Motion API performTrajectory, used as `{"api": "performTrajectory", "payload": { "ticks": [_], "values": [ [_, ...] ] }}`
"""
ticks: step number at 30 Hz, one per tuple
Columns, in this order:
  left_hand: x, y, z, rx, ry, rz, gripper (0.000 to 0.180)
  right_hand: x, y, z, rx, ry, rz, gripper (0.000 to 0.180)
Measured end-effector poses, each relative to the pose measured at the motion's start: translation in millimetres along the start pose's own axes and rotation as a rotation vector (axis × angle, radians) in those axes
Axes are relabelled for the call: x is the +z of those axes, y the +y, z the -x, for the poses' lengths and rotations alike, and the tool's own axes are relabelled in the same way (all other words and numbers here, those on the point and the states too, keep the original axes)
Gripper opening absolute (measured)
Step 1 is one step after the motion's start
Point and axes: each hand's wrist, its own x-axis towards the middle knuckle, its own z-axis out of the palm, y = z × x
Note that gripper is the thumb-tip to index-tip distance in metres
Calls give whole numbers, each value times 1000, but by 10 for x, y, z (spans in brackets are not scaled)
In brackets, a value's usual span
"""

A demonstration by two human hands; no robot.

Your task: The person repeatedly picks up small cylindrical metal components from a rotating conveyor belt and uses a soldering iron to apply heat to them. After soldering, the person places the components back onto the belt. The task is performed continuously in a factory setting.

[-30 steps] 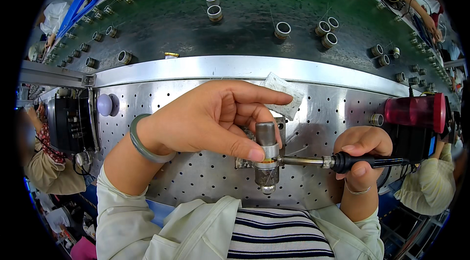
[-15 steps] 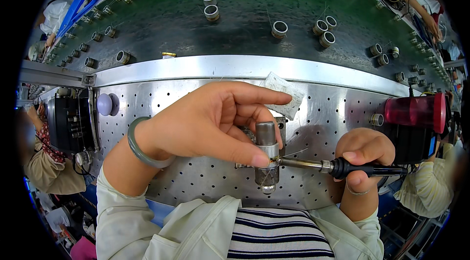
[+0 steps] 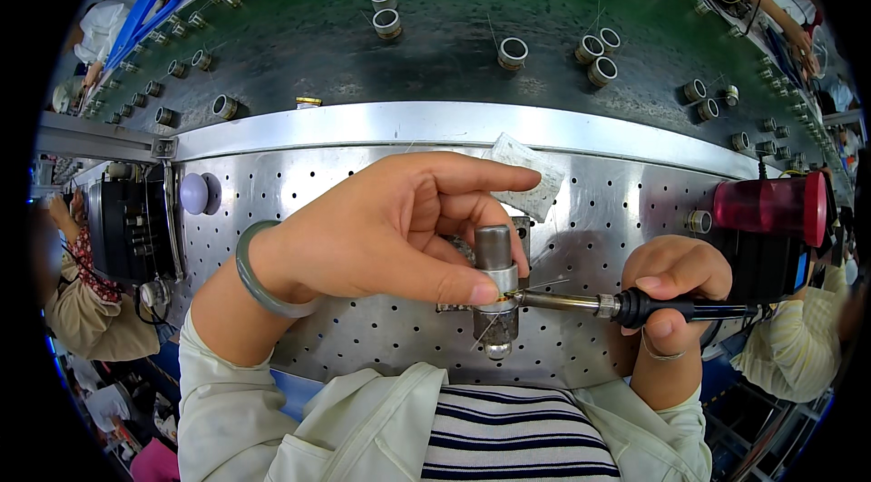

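Observation:
My left hand (image 3: 372,228) is closed around a silver metal ring (image 3: 503,277), its thumb pressing the near side and fingers curled behind; the index finger stretches out above. That ring sits on an upright steel post (image 3: 493,248) with a rounded lower end. Thin wires stick out from the ring. In my right hand (image 3: 679,282) is a soldering iron (image 3: 626,308), gripped by its black handle and pointing left. Its tip touches, or nearly touches, the ring's lower edge beside my left thumb; the exact contact is too small to tell.
Beyond the perforated metal worktop (image 3: 345,337) runs a green conveyor belt (image 3: 299,46) carrying several metal rings with wires. A crumpled white sheet (image 3: 535,178) lies behind the post. At right stand a red container (image 3: 767,208) and a loose ring (image 3: 699,221); at left, a lilac knob (image 3: 193,193).
The rings on the belt have shifted slightly left. The soldering iron's tip has moved a touch to the right, and a thin wire below the ring lies differently. Both hands keep their grips.

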Motion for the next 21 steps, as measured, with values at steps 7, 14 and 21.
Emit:
{"api": "performTrajectory", "payload": {
  "ticks": [7, 14, 21],
  "values": [
    [-45, -64, -56, 112, -57, 120, 73, -20, -55, 0, 3, 149, -94, 24],
    [-89, -41, -91, 18, -61, -17, 66, 20, -42, 5, 29, 100, -90, 22],
    [-84, -28, -66, -6, -33, -41, 67, 49, -39, 19, 39, 96, -122, 23]
  ]
}}
